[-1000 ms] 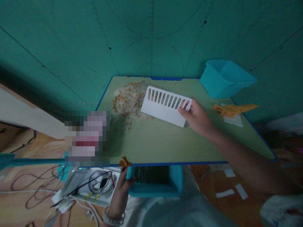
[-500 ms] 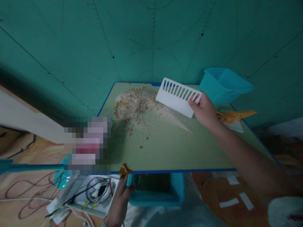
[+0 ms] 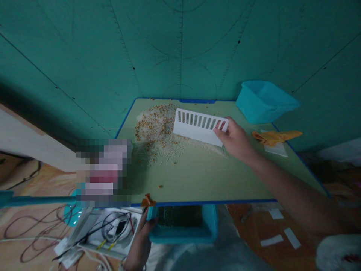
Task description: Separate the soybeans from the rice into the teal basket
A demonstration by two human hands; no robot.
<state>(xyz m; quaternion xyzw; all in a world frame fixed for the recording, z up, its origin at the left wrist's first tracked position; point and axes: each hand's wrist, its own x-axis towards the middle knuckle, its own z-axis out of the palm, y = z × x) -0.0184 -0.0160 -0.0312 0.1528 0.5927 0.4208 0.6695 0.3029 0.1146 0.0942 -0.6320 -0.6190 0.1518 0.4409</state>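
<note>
My right hand (image 3: 235,140) grips one end of a white slotted plastic panel (image 3: 197,127), which stands on its long edge on the green table (image 3: 197,177) beside a spread of small yellow and white grains (image 3: 156,131). A thin line of white grains trails under the panel towards my hand. Below the table's front edge my left hand (image 3: 141,241) holds the left rim of a teal basket (image 3: 183,224) with dark contents.
A second teal tub (image 3: 263,101) stands at the table's back right corner, with an orange cloth (image 3: 275,136) on white paper beside it. A box of wires (image 3: 108,229) lies on the floor at lower left. A teal wall rises behind the table.
The right hand lifted the panel away to the back right, then brought it down again left onto the table against the grains. A few grains have scattered forward. The left hand stays on the basket.
</note>
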